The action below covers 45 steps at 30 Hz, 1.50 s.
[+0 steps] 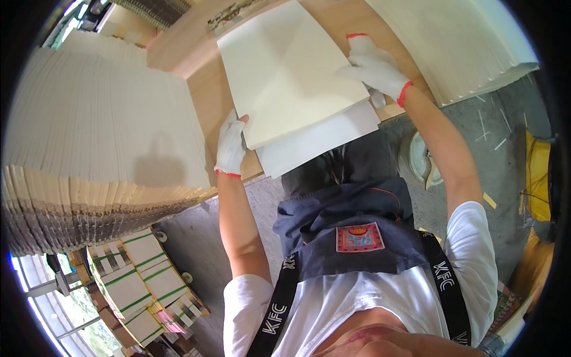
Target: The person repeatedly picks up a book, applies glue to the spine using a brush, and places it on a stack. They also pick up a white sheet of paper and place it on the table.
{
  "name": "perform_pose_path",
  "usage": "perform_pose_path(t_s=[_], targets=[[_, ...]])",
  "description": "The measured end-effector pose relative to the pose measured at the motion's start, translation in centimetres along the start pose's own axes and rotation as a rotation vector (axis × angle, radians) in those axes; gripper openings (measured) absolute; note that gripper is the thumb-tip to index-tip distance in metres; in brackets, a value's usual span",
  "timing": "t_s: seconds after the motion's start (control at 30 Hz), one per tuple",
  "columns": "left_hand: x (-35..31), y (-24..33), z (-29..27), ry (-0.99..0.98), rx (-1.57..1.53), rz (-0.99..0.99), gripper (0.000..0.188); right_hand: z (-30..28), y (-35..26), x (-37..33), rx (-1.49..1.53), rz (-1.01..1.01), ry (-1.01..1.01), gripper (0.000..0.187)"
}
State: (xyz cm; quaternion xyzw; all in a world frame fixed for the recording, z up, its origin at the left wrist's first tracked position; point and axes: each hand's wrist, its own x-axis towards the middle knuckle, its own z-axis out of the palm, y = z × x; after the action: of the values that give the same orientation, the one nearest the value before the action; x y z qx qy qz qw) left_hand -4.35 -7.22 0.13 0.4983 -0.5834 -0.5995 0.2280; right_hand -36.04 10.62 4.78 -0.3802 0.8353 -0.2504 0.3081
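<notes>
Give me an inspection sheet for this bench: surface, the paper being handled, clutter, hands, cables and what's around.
Surface: wooden table, bare wood showing beside the sheets.
Job's things: cream paper sheets lying askew on whiter sheets that stick out over the table's near edge.
Clutter: scraps on the grey floor.
Hands: left hand, in a white glove, at the cream sheets' lower left corner; right hand, gloved too, flat on their right edge.
Cables: nothing seen.
Surroundings: tall fanned paper stack on the left, another stack at upper right, banded bundles on the floor, a yellow object at right.
</notes>
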Motion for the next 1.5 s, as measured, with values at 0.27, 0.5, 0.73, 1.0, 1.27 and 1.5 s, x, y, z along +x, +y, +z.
perform_pose_path(t_s=[0.27,0.5,0.73,1.0,1.27,1.5], targets=[[-6.2,-1.7,-1.2,0.222,0.881,0.665,0.058,2.3,2.5,-3.7,-0.384,-0.280,0.408,0.055],[-7.0,-3.4,-0.8,0.197,1.011,0.761,0.062,5.7,4.1,-6.2,-0.484,-0.348,0.349,0.097],[-6.7,-3.7,-1.0,0.191,1.007,0.784,0.067,5.7,4.0,-6.1,-0.434,-0.345,0.344,0.101],[-6.7,-3.8,-0.9,0.208,0.972,0.787,0.065,5.8,3.5,-6.0,-0.456,-0.333,0.355,0.094],[-6.6,-4.0,-1.2,0.207,0.945,0.797,0.067,6.1,3.3,-5.7,-0.501,-0.338,0.386,0.093],[-6.7,-4.0,-1.0,0.208,0.978,0.744,0.067,6.1,3.9,-5.4,-0.511,-0.392,0.418,0.095]])
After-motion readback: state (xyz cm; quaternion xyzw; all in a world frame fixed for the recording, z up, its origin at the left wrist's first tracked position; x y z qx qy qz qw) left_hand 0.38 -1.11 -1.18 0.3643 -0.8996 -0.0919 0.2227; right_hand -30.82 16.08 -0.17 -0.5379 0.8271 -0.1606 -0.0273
